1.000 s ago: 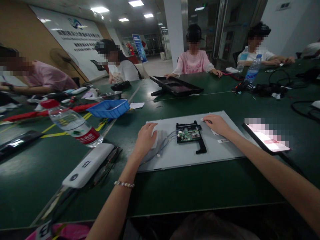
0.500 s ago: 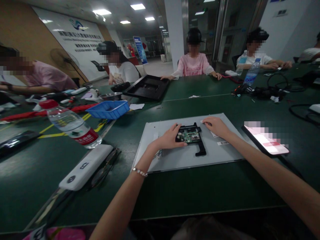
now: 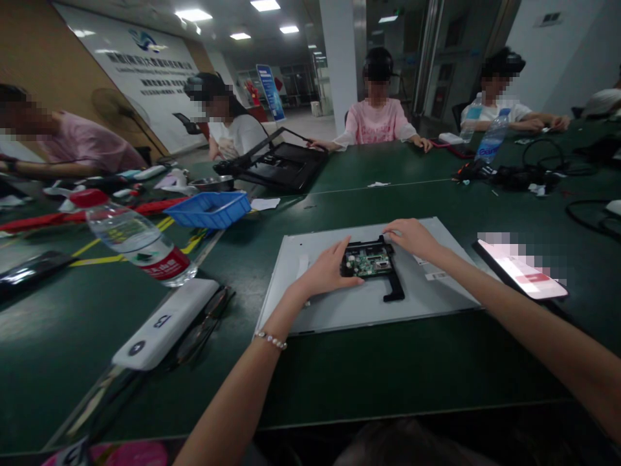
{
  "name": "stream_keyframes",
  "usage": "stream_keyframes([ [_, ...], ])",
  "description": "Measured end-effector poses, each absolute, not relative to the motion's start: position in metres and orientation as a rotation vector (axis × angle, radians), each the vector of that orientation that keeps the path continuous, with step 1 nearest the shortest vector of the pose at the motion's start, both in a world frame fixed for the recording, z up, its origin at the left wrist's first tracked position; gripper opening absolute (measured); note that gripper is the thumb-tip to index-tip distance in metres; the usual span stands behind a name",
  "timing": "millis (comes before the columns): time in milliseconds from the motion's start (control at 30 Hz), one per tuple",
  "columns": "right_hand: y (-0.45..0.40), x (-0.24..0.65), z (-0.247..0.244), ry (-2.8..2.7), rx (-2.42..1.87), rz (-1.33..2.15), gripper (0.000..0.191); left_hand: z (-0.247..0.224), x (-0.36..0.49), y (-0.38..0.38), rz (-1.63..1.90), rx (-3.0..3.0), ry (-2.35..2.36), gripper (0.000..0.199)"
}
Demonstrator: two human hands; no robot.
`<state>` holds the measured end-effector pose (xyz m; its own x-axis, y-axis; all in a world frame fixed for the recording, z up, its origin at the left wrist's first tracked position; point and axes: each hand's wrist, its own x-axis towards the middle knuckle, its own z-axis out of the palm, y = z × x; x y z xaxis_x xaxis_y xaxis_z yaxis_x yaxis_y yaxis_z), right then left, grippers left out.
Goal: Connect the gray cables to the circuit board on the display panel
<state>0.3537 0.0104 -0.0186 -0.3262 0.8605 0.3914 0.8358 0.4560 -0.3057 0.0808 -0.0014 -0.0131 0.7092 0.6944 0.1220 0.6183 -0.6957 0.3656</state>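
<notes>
A green circuit board (image 3: 367, 263) in a black plastic bracket (image 3: 396, 285) lies on the back of a flat grey panel (image 3: 349, 312). My left hand (image 3: 321, 273) spans the board's left side, thumb at the near edge and fingers at the far edge. At the bracket's far right corner, my right hand (image 3: 411, 238) has its fingertips bent together on the black plastic. Its fingertips partly hide that corner. White labels (image 3: 435, 276) show on the panel beside my right wrist.
A lit phone (image 3: 528, 272) lies right of the panel. To the left are a white power strip (image 3: 165, 327), glasses (image 3: 204, 327), a tilted water bottle (image 3: 140, 243) and a blue tray (image 3: 208, 210). Across the table, a person's hand (image 3: 324, 145) touches a black frame (image 3: 286, 167).
My right hand has moved left from the panel's label area onto the bracket's corner. My left hand stays at the board. Across the table, a thin black frame has lifted from the black housing.
</notes>
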Motion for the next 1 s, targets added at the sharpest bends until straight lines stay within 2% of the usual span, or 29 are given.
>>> stream_keyframes([
  [367, 0.021, 0.274, -0.006, -2.338, -1.532, 0.080, 0.026, -0.018, 0.082, -0.003, 0.397, 2.633, 1.024, 0.109],
  [633, 0.021, 0.274, -0.007, -2.387, -1.432, 0.166, 0.025, -0.019, 0.082, -0.003, 0.464, 2.655, 0.961, 0.105],
  [1000, 0.005, 0.301, 0.005, -2.368, -1.400, 0.112, 0.029, -0.020, 0.081, -0.003, 0.448, 2.651, 0.998, 0.106],
])
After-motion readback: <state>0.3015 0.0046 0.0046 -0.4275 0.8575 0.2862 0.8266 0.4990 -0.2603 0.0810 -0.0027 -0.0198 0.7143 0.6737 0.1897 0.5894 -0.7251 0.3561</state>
